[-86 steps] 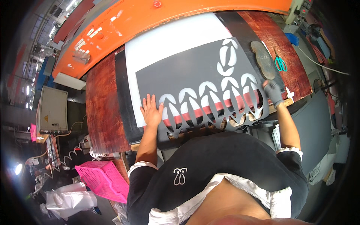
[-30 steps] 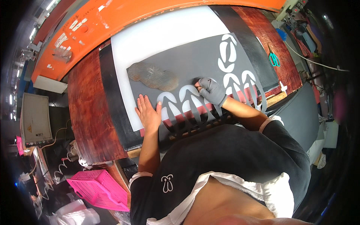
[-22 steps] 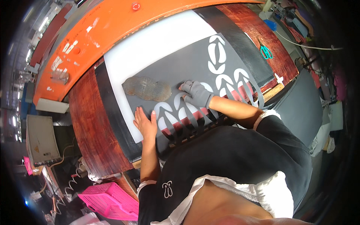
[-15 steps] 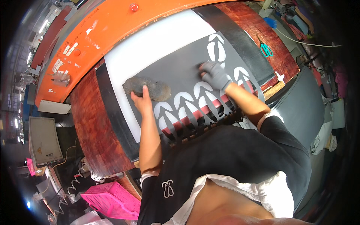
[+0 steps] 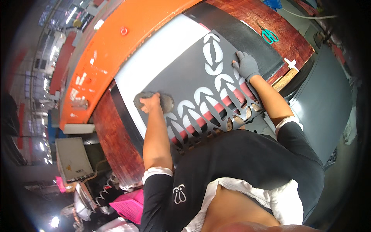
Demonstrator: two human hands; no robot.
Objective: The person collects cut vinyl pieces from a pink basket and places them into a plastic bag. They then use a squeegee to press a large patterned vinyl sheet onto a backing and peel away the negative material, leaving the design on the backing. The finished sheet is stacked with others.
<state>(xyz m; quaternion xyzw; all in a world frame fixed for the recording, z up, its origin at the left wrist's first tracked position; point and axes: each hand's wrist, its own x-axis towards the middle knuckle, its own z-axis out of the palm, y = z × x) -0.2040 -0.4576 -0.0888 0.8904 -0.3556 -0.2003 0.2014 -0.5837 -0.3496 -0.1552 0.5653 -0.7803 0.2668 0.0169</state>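
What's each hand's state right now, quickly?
Left hand: closed on the dark, sole-shaped block.
Right hand: open, in a grey glove, at the right edge of the grey sheet; no grasped object visible.

This is a workshop, most likely on a factory floor. A heavy, scuffed orange beam (image 5: 104,58) with a red button (image 5: 124,31) spans the far edge of a worn, red-stained desk (image 5: 116,133). A punched sheet (image 5: 170,73) reaches the near edge, and scissors (image 5: 270,36) lie toward the right edge. Beyond the left edge stand a metal box (image 5: 73,156) with a warning triangle (image 5: 68,167) and, farther off, strip lights (image 5: 71,14).
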